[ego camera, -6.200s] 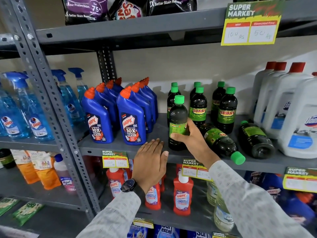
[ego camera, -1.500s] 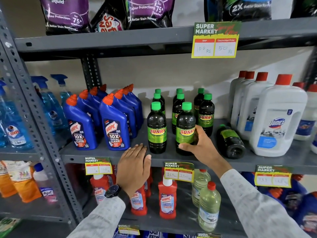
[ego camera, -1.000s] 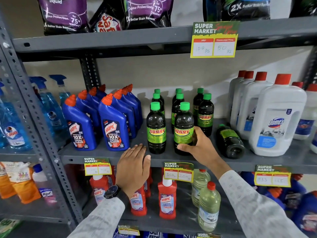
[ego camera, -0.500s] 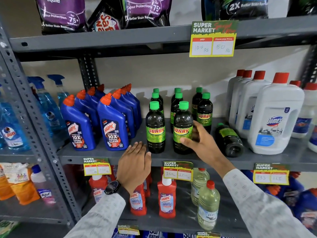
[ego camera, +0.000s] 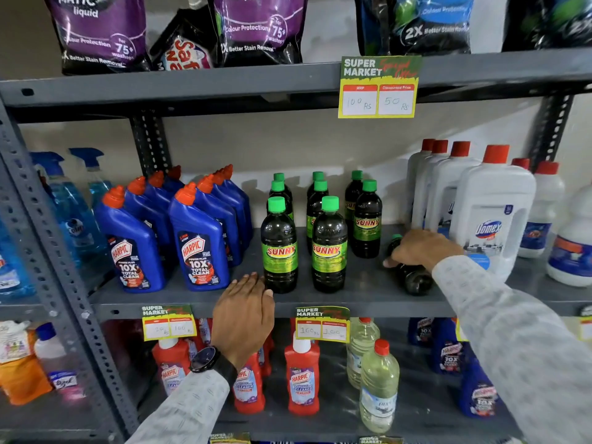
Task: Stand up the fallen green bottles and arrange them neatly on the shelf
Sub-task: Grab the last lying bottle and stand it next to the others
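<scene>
Several dark green-capped bottles stand upright in rows on the grey middle shelf [ego camera: 362, 296]; the two front ones are a left bottle [ego camera: 278, 248] and a right bottle [ego camera: 329, 248]. One green bottle [ego camera: 413, 278] lies on its side to their right, its base toward me. My right hand [ego camera: 419, 249] is closed over the top of this fallen bottle and hides most of it. My left hand [ego camera: 243, 315] rests flat on the shelf's front edge, fingers apart, just left of the front left bottle, holding nothing.
Blue toilet-cleaner bottles [ego camera: 198, 238] crowd the shelf to the left. Big white red-capped jugs [ego camera: 490, 216] stand close to the right of the fallen bottle. Price tags [ego camera: 322, 323] hang on the shelf edge. Detergent pouches [ego camera: 256, 30] sit above; red bottles [ego camera: 301, 376] below.
My right hand let go of the upright front bottle and moved right onto the fallen bottle. Earlier it stood up two bottles in the front row. My left hand stayed put.
</scene>
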`<state>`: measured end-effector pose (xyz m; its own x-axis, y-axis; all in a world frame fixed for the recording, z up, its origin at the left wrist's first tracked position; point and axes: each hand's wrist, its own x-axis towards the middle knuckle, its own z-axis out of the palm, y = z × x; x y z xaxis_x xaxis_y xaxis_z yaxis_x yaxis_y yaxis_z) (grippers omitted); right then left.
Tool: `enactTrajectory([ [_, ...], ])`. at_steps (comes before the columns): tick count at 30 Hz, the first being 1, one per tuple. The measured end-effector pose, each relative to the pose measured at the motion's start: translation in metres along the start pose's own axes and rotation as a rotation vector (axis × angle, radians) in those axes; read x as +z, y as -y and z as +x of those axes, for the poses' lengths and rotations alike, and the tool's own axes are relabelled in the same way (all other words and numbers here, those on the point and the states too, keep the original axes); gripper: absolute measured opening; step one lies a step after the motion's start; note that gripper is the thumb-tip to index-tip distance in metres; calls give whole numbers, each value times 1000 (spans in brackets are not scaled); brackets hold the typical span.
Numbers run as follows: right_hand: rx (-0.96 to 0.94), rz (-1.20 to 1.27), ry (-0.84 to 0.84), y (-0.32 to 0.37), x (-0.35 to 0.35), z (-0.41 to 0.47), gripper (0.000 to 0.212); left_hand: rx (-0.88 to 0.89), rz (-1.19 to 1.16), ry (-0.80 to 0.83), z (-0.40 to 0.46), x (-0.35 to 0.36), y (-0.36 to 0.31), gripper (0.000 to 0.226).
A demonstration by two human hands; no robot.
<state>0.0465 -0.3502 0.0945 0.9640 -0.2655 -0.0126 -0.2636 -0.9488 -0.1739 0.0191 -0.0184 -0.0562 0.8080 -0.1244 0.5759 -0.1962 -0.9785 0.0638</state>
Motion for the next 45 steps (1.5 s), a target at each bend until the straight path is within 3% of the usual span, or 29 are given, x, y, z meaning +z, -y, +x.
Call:
enactTrajectory([
  [4, 74, 116, -33, -5, 8, -4, 71, -1, -6, -8, -2, -2, -1, 61],
  [9, 31, 239, -110, -12, -1, -6, 54, -9, -5, -5, -2, -2, 0, 65],
  [14, -82, 611, -235, -19, -14, -8, 62, -4, -8, -5, -3, -1, -1, 61],
  [17, -204, 861, -327, -12, -8, -21, 77, -6, -4, -18, -3, -1, -2, 60],
  [20, -328, 1008, -449, -3, 13, -35, 83, -13, 1, -25, -2, -1, -3, 61],
  [24, -373, 1086, -490, 0, 44, -37, 83, -7, 5, -35, -2, -2, -3, 60],
  [38, -381, 1064, -420, 0, 95, -24, 88, -32, 3, -32, -1, 0, -3, 61],
  [45, -434, 1189, -147, -21, 97, -8, 84, -23, 5, -47, -1, -1, -5, 58],
])
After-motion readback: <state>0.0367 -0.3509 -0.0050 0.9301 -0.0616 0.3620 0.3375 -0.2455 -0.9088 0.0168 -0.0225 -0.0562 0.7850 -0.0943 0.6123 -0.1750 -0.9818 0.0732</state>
